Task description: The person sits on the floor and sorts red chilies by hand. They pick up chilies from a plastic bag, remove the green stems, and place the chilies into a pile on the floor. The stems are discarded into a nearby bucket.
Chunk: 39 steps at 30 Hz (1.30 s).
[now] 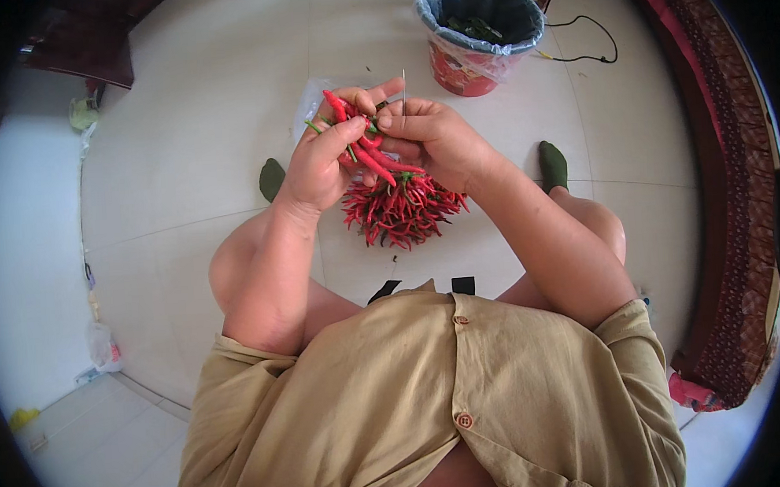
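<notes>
Several red chili peppers (377, 160) with green stems lie in my left hand (323, 161), its thumb pressed over them. My right hand (447, 131) is right beside it, thumb and index finger pinched close to a green chili stem. A thin metal needle (404, 84) stands up from the fingers of my right hand, point away from me. Whether the right fingertips also grip the stem, I cannot tell. Below both hands, a heap of red chili peppers (405, 213) lies on the floor between my legs. The hands hide its far side.
A red bucket with a plastic liner (463, 67) stands beyond my right hand, with dark green scraps inside. A clear plastic bag (310, 102) lies behind my left hand. A black cable (602, 57) curls on the tiled floor (180, 155). Wooden furniture with patterned fabric (733, 225) runs along the right.
</notes>
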Available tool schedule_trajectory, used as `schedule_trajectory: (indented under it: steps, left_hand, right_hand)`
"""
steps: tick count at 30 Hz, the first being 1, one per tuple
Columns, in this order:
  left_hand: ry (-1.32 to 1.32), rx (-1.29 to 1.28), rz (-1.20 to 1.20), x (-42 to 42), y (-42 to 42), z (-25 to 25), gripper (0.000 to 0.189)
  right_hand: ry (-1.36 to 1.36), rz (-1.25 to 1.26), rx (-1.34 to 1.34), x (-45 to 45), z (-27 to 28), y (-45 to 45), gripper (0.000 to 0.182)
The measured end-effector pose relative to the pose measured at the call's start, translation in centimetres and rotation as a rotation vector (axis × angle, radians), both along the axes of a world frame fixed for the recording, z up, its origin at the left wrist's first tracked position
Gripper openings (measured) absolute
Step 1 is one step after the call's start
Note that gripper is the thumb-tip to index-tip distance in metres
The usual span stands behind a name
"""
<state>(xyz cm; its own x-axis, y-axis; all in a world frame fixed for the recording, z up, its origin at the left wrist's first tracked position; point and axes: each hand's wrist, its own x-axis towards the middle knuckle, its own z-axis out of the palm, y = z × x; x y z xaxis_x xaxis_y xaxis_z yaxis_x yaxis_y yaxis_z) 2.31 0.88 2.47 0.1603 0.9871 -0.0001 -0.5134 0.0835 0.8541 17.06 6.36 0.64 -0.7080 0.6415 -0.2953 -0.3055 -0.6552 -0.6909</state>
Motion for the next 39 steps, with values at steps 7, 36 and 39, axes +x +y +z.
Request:
schedule_trajectory:
  steps: [7,36,39]
  left_hand:
    - [0.012,-0.054,0.004,-1.0,0.2,-0.1,0.012]
    - [0.092,-0.222,0.229,0.2,-0.9,-1.8,0.024]
    - [0.088,-0.251,0.244,-0.3,-1.1,-1.5,0.022]
  right_hand:
    - [-0.060,0.004,0.111,0.3,-0.6,1.0,0.009]
    - [-0.286,-0.125,0.648,0.7,0.1,-1.1,0.019]
    - [-0.328,-0.095,0.627,1.2,0.4,-1.2,0.018]
